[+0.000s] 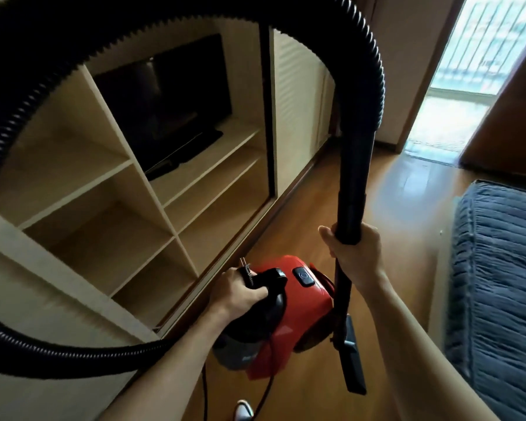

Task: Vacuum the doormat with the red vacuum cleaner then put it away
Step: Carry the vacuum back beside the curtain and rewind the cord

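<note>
The red vacuum cleaner (pixel 304 305) hangs above the wooden floor, carried by its black top handle in my left hand (pixel 237 291), which also pinches the power plug (pixel 246 268). My right hand (pixel 356 253) grips the black wand (pixel 354 183) upright. The floor nozzle (pixel 353 357) dangles at the wand's lower end, beside the red body. The ribbed black hose (pixel 170 30) loops from the wand's top over the whole view and back down to the vacuum's front at lower left. A thin cord (pixel 268 387) trails below the body. No doormat is in view.
A beige shelving unit (pixel 152 208) with a dark television (pixel 167 101) lines the left wall. A blue quilted bed or sofa (pixel 498 284) stands on the right. Wooden floor (pixel 401 192) runs between them to a bright balcony doorway (pixel 456 86). A slippered foot (pixel 244 410) shows at the bottom.
</note>
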